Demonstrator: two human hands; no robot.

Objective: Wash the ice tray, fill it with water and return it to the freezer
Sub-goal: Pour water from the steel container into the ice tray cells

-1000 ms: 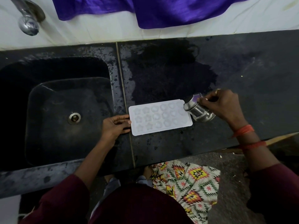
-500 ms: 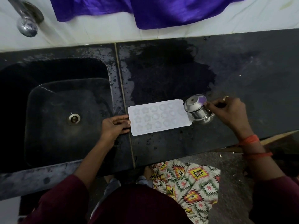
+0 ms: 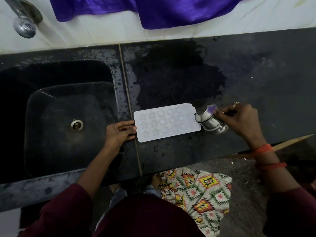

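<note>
The tray (image 3: 166,123) is laid flat on the surface (image 3: 256,79) between the hands, its long axis run from the straight fingers (image 3: 127,124) of the left hand (image 3: 116,134), pressed to one short end, to the pot (image 3: 210,123) gripped and tilted by the right hand (image 3: 239,120) over the other.

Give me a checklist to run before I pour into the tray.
1. The ice tray lies flat on the counter: ok.
2. The left hand touches the tray's left edge to steady it: ok.
3. The right hand grips the steel pot, tilted toward the tray's right end: ok.
4. Pot mouth over a cavity, not the rim: cannot tell.
5. Water level in the cavities: cannot tell.
6. Counter dry around the tray: not ok, wet patch behind it.
</note>
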